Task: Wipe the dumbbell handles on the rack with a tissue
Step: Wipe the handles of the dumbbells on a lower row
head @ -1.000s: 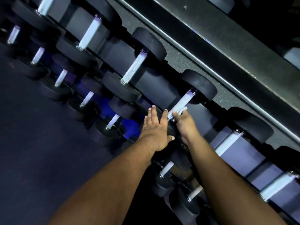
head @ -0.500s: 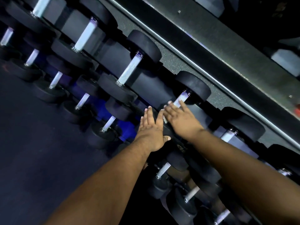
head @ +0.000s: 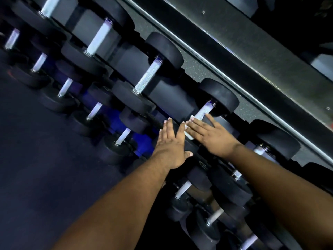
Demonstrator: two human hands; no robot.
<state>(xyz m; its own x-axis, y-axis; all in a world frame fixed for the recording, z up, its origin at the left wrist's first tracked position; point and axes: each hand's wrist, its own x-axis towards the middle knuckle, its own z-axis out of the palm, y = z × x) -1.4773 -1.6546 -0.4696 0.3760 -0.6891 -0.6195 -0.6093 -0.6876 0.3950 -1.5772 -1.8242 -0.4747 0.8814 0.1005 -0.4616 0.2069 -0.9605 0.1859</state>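
Now tissue (head: 188, 131) under right hand (head: 214, 137), beside left hand (head: 171, 148).

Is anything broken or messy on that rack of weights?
Nothing stands out. The dumbbells sit in even rows on the rack, none tipped. The right hand presses a tissue on one handle; the left hand rests flat beside it.

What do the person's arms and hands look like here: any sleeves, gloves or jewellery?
Both forearms are bare as far as the frame shows, with no sleeves in view. The left hand and right hand wear no gloves; no rings, watch or wristbands are visible. The fingernails look short and unpainted.
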